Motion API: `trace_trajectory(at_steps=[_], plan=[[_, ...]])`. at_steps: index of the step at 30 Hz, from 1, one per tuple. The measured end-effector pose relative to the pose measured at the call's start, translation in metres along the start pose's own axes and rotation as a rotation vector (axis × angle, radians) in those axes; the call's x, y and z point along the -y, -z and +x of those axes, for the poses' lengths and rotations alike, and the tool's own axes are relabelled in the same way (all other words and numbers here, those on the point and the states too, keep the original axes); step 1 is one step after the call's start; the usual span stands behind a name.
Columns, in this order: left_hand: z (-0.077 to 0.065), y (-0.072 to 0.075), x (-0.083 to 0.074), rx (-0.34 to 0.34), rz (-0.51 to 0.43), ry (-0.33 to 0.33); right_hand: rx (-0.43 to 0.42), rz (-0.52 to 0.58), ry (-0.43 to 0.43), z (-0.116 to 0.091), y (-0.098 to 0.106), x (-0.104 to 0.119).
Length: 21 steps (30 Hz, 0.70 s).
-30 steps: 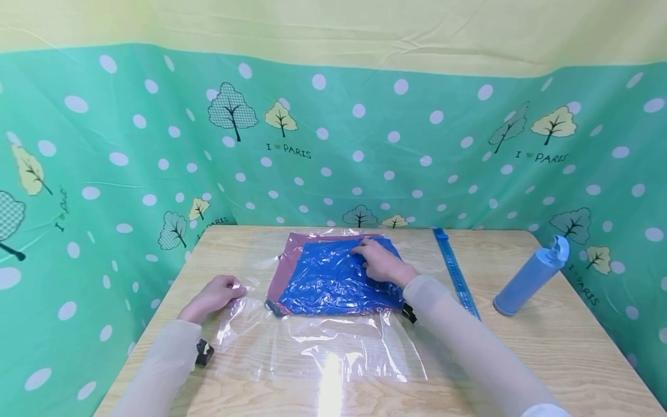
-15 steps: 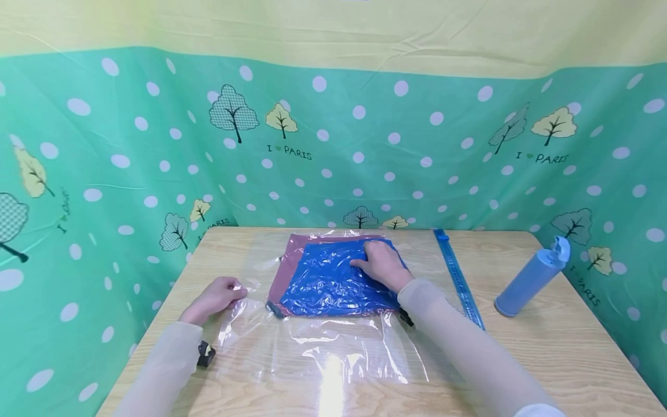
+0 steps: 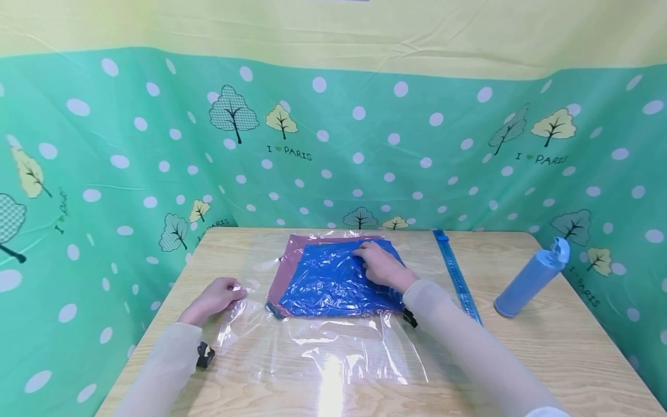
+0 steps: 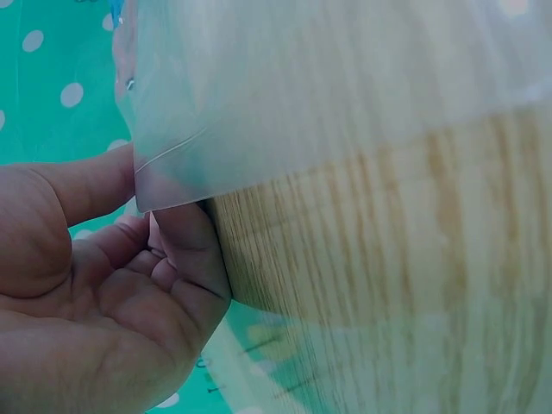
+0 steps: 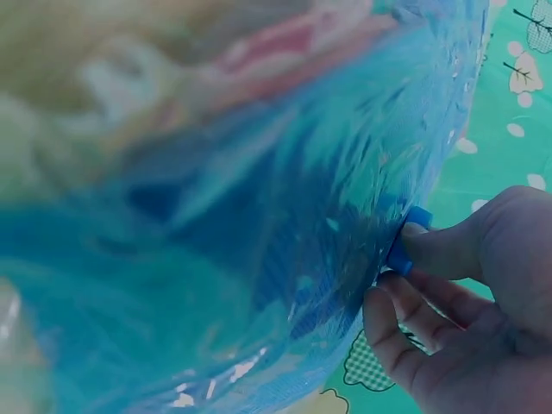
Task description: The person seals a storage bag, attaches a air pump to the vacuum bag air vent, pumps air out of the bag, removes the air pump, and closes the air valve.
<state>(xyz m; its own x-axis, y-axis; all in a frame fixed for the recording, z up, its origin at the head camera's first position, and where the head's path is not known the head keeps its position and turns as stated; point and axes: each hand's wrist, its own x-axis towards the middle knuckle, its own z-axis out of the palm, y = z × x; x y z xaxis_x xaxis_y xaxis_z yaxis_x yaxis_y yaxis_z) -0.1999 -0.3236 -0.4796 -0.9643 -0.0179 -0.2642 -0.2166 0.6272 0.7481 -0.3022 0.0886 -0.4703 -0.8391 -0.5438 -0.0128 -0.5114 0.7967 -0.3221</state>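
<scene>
A large clear plastic storage bag (image 3: 312, 344) lies flat on the table, with folded blue fabric (image 3: 323, 284) over pink fabric (image 3: 283, 277) inside. My left hand (image 3: 216, 296) pinches the bag's left edge between thumb and fingers; the left wrist view shows the pinched plastic corner (image 4: 168, 185). Over the blue fabric, my right hand (image 3: 383, 267) pinches a small blue part like a valve cap (image 5: 418, 217) on the bag's surface, seen in the right wrist view. In the head view that part is hidden under the hand. A blue zip strip (image 3: 454, 269) runs along the bag's right side.
A blue cylinder with a flipped-up top (image 3: 526, 284) stands at the right of the wooden table (image 3: 552, 359). A polka-dot curtain (image 3: 359, 150) hangs behind the table and at both sides. Black wrist cameras (image 3: 205, 354) sit under the sleeves.
My right hand turned over the blue fabric, its fingers moving out of sight and then back to about where they were. The left hand and the bag stay in place.
</scene>
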Motion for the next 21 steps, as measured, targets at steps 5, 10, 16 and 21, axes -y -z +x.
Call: trace_trajectory(at_steps=[5, 10, 16, 21], plan=[[-0.001, 0.000, 0.000, -0.001, -0.010, 0.001, -0.069, -0.008, -0.031, 0.002, 0.000, 0.002], [-0.001, -0.001, 0.000, 0.006, -0.025, 0.020, -0.140, -0.018, -0.083, 0.003, -0.004, -0.001], [0.000, -0.001, -0.002, 0.011, -0.021, 0.020, -0.098, -0.002, -0.080, 0.003, 0.002, 0.000], [0.000, -0.001, -0.001, 0.005, -0.019, 0.015, 0.051, -0.038, 0.012, 0.001, 0.009, 0.002]])
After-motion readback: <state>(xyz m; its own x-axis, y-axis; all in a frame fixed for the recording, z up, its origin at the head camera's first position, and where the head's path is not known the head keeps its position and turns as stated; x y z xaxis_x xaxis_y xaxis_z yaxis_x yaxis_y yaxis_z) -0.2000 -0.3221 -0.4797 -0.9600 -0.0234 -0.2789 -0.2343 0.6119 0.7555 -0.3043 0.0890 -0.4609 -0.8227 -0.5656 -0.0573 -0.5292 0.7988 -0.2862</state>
